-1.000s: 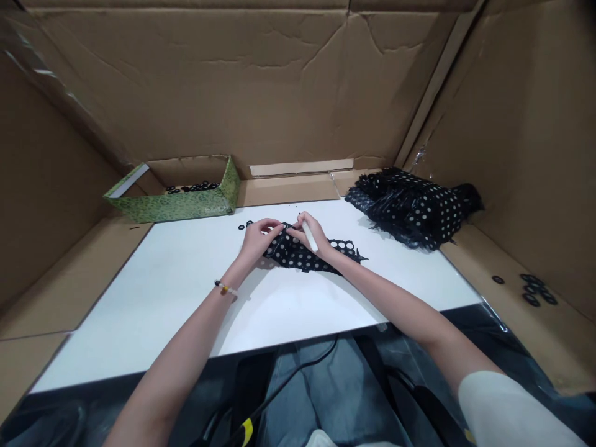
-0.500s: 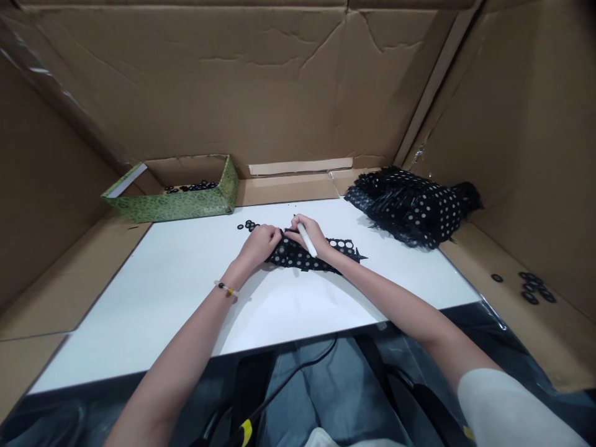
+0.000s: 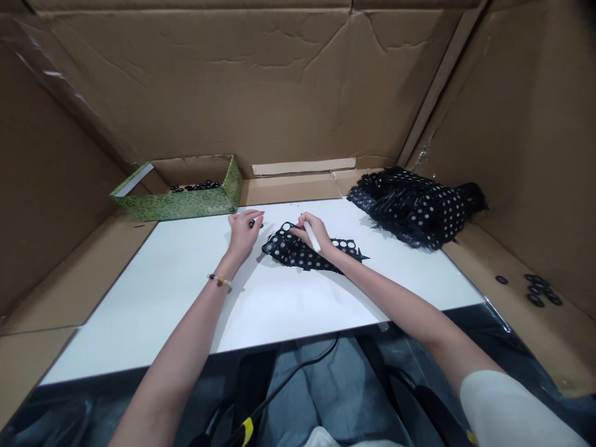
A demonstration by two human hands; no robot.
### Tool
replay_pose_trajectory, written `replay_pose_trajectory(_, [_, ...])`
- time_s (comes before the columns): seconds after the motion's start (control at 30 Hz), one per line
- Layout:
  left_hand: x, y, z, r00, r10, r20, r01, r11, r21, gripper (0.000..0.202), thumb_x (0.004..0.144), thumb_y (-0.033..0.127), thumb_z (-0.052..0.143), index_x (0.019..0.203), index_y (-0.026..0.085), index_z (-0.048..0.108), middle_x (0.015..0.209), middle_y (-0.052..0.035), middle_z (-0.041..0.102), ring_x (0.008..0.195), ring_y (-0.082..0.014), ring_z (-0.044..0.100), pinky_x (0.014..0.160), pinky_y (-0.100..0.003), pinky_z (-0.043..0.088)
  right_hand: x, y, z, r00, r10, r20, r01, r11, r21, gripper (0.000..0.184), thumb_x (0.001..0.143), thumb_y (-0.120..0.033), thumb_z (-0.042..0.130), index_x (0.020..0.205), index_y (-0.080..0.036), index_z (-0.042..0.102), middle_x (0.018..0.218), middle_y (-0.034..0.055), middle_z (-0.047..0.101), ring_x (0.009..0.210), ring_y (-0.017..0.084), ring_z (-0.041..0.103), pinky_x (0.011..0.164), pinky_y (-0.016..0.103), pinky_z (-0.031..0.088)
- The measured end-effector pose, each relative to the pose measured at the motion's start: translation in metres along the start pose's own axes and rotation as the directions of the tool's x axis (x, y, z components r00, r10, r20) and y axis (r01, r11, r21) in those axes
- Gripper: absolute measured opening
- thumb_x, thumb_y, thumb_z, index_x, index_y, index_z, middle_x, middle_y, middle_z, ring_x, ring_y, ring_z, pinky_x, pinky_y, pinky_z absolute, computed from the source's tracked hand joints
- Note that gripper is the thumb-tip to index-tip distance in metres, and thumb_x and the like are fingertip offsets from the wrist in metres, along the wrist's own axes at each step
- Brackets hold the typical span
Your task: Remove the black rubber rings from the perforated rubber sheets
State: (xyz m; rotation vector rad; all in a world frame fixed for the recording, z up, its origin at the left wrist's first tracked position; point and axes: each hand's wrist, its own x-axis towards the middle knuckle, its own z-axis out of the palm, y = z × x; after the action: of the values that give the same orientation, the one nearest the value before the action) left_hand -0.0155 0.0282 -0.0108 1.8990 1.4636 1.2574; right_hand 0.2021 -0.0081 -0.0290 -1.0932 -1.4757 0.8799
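My right hand [image 3: 319, 233] grips a white pen-shaped tool [image 3: 311, 236], whose tip I cannot make out. It rests over a black sheet [image 3: 302, 256] dotted with pale round spots and open holes along its upper edge. The sheet lies on the white tabletop, its left end free. Left of it, my left hand [image 3: 244, 233] is off the sheet with thumb and fingers apart. Between those fingers and the table are small black rings [image 3: 252, 224], partly hidden by the hand.
At the back left stands a green patterned box [image 3: 181, 206] with several black rings inside. A heap of dotted black sheets [image 3: 414, 205] lies at the back right. Several black rings [image 3: 535, 300] are on the cardboard at right. Cardboard walls [image 3: 298, 87] surround the table.
My left hand has let go of the sheet and moved left to the black rings, its fingers spreading. The right hand stays over the sheet with the white tool.
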Motion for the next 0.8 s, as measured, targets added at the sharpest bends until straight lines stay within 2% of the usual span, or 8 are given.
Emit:
replay_pose_trajectory(0.03, [-0.002, 0.008, 0.003, 0.991, -0.02, 0.132, 0.03, 0.997, -0.075, 0.03, 0.083, 0.045, 0.06, 0.088, 0.02, 0.076, 0.103, -0.0118, 0.072, 0.108, -0.0303, 0.056, 0.096, -0.04, 0.04, 0.0, -0.001, 0.0, 1.0, -0.002, -0.001, 0.002, 1.0, 0.011, 0.037, 0.07, -0.048, 0.072, 0.073, -0.024, 0.045, 0.069, -0.0039, 0.051, 0.062, 0.014, 0.043, 0.064, 0.028, 0.037])
replay_pose_trajectory(0.1, [-0.007, 0.021, 0.007, 0.916, -0.074, 0.394, 0.149, 0.975, -0.163, 0.035, 0.081, 0.052, 0.063, 0.082, 0.02, 0.076, 0.086, -0.0077, 0.073, 0.092, -0.0269, 0.061, 0.083, -0.035, 0.044, -0.001, -0.004, 0.0, 1.0, -0.01, -0.004, 0.01, 0.999, 0.031, 0.036, 0.071, -0.049, 0.07, 0.075, -0.024, 0.045, 0.073, -0.0031, 0.054, 0.064, 0.014, 0.046, 0.066, 0.028, 0.039])
replay_pose_trajectory(0.2, [-0.015, 0.032, 0.009, 0.83, -0.135, 0.541, 0.301, 0.925, -0.232, 0.035, 0.071, 0.052, 0.075, 0.076, 0.018, 0.074, 0.071, -0.004, 0.069, 0.071, -0.0209, 0.059, 0.066, -0.03, 0.041, 0.001, -0.009, -0.002, 1.0, -0.024, -0.001, 0.024, 0.995, 0.093, 0.037, 0.073, -0.051, 0.069, 0.076, -0.024, 0.044, 0.076, -0.0022, 0.056, 0.071, 0.015, 0.052, 0.073, 0.029, 0.042])
replay_pose_trajectory(0.33, [-0.017, 0.034, 0.008, 0.833, -0.189, 0.52, 0.464, 0.751, -0.47, 0.035, 0.064, 0.047, 0.083, 0.077, 0.016, 0.074, 0.075, -0.0055, 0.07, 0.07, -0.019, 0.06, 0.064, -0.028, 0.042, 0.006, -0.01, -0.012, 0.996, -0.049, 0.077, 0.041, 0.993, 0.108, 0.039, 0.077, -0.054, 0.065, 0.078, -0.024, 0.041, 0.076, -0.0033, 0.053, 0.074, 0.015, 0.052, 0.076, 0.029, 0.042])
replay_pose_trajectory(0.5, [-0.008, 0.03, 0.003, 0.86, -0.321, 0.397, 0.511, 0.518, -0.686, 0.021, 0.072, 0.033, 0.079, 0.084, 0.017, 0.073, 0.083, -0.0037, 0.073, 0.071, -0.0163, 0.063, 0.06, -0.024, 0.046, 0.016, -0.006, -0.042, 0.917, -0.013, 0.4, 0.038, 0.998, -0.055, 0.037, 0.079, -0.052, 0.065, 0.074, -0.022, 0.045, 0.074, -0.0039, 0.047, 0.075, 0.015, 0.045, 0.072, 0.028, 0.036])
replay_pose_trajectory(0.6, [0.0, 0.027, -0.003, 0.814, -0.493, 0.308, 0.516, 0.368, -0.774, 0.009, 0.083, 0.024, 0.07, 0.088, 0.016, 0.071, 0.084, -0.0036, 0.074, 0.068, -0.0145, 0.065, 0.056, -0.022, 0.049, 0.021, -0.006, -0.063, 0.852, 0.114, 0.51, -0.1, 0.994, -0.055, 0.041, 0.068, -0.044, 0.077, 0.074, -0.022, 0.043, 0.076, -0.0048, 0.049, 0.072, 0.013, 0.045, 0.065, 0.026, 0.033])
replay_pose_trajectory(0.7, [0.007, 0.025, -0.009, 0.769, -0.577, 0.273, 0.468, 0.218, -0.856, 0.009, 0.09, 0.017, 0.062, 0.093, 0.014, 0.07, 0.08, -0.0046, 0.074, 0.068, -0.0136, 0.068, 0.059, -0.021, 0.053, 0.025, -0.008, -0.079, 0.791, 0.206, 0.576, -0.264, 0.964, 0.019, 0.045, 0.06, -0.034, 0.082, 0.075, -0.022, 0.042, 0.078, -0.0054, 0.051, 0.068, 0.012, 0.045, 0.058, 0.025, 0.028])
replay_pose_trajectory(0.8, [0.01, 0.022, -0.01, 0.739, -0.613, 0.278, 0.435, 0.12, -0.892, 0.014, 0.093, 0.016, 0.059, 0.102, 0.013, 0.069, 0.079, -0.0046, 0.074, 0.067, -0.0136, 0.069, 0.061, -0.021, 0.056, 0.027, -0.01, -0.09, 0.805, 0.224, 0.55, -0.384, 0.903, 0.193, 0.047, 0.055, -0.027, 0.084, 0.074, -0.022, 0.041, 0.078, -0.0054, 0.052, 0.074, 0.012, 0.052, 0.058, 0.024, 0.029])
